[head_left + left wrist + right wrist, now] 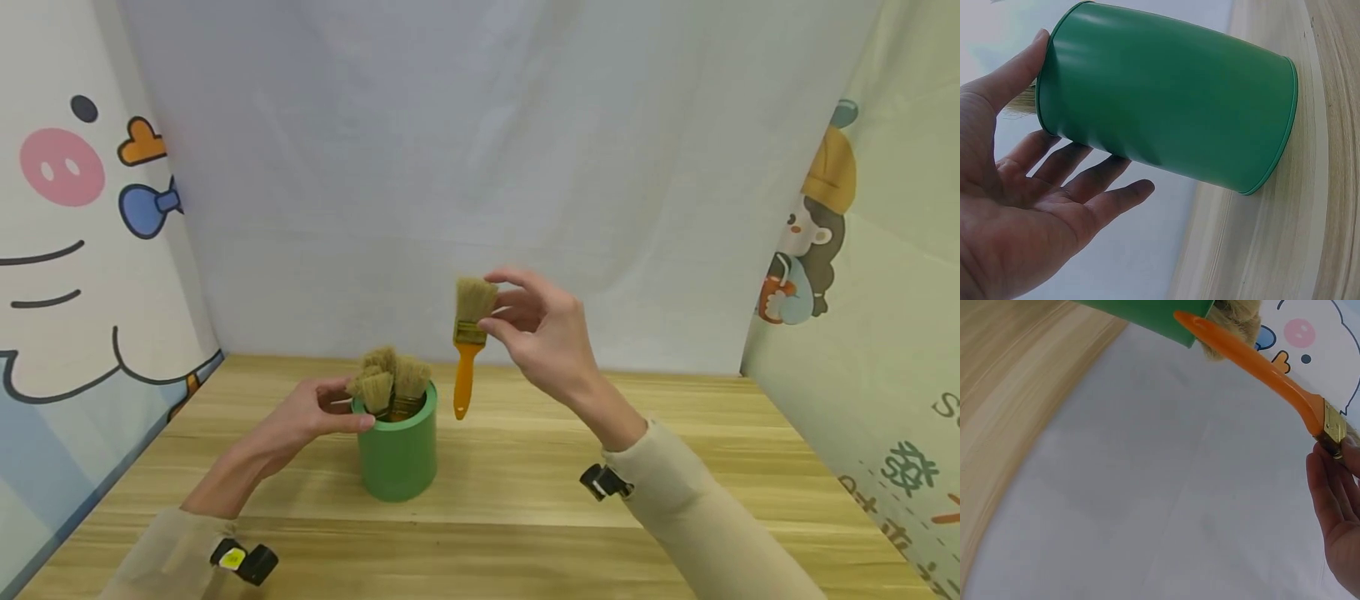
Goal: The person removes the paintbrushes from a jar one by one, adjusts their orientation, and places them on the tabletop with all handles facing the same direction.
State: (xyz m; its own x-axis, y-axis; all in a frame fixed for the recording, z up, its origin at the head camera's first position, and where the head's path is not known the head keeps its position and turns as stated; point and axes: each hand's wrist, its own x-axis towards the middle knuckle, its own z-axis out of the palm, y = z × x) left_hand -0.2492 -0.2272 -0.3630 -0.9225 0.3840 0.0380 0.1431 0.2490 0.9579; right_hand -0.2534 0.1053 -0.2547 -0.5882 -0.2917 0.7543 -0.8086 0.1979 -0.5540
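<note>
Pinching right hand [551, 337]: nearer the orange-handled paintbrush [467, 348], which is gripped near its ferrule, left of the palm.
Paintbrush axis: near-vertical, bristles up, handle tip down; it is suspended to the right of the green can [399, 458].
Left hand [318, 408]: the can is held near its rim between thumb and fingers.

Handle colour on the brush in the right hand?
Orange handle, seen best in the right wrist view.
</note>
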